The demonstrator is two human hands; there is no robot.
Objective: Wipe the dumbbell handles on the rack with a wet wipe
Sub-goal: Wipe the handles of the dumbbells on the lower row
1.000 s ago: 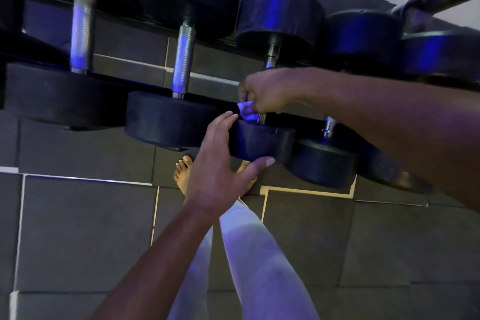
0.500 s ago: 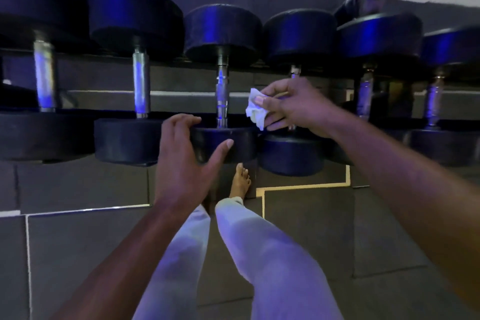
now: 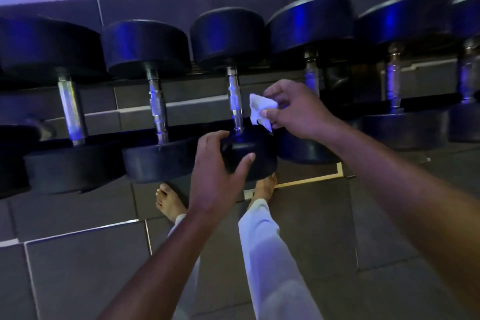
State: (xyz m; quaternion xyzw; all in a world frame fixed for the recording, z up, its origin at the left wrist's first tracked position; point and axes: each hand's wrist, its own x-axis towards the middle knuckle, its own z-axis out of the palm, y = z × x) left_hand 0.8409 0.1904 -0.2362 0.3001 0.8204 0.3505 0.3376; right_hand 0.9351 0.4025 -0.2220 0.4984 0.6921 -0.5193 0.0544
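I read this as the gap between strokes: my right hand pinches a crumpled white wet wipe between thumb and fingers, and the wipe hangs just beside the chrome handle of the middle dumbbell, close to it but, as far as I can judge in this dim blue light, not touching. My left hand is spread wide over the near rubber head of that same dumbbell, fingers on top and thumb across its front, steadying it on the rack and gripping nothing else. The next move, to my mind, calls for carrying the wipe leftward until it wraps the handle, then running it along the knurled length between the two heads while the left hand keeps the weight from rolling. The other handles in the row, one and another to the left and more on the right, I cannot judge as wiped or not. No container shows here, no wipe packet and no bin, so the only wipe in sight is the one in my fingers.
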